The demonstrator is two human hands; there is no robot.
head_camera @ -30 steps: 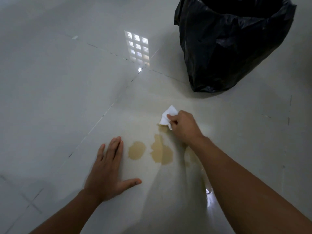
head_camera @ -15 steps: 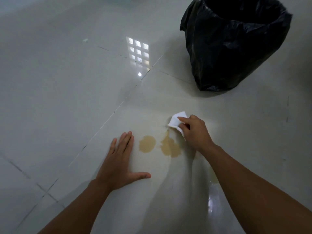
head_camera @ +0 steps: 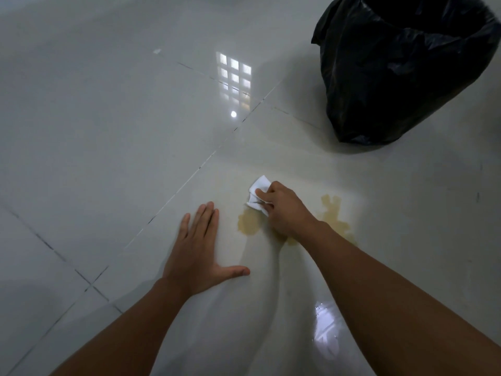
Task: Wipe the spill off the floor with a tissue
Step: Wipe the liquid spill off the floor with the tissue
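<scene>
Now R hand (head_camera: 284, 210) presses tissue (head_camera: 259, 195) on glossy tiled floor (head_camera: 108, 126).

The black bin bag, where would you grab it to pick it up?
Grip the black bin bag by its crumpled rim at the near left edge, reaching in from above. It stands open with its mouth upward, and the loose plastic bunches there. This is a guess, since its weight and contents don't show.

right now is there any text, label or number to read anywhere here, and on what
None. The tissue in the right hand is plain white, the black bin bag shows no print, and the floor carries only grout lines, a window reflection and the brown spill.
</scene>
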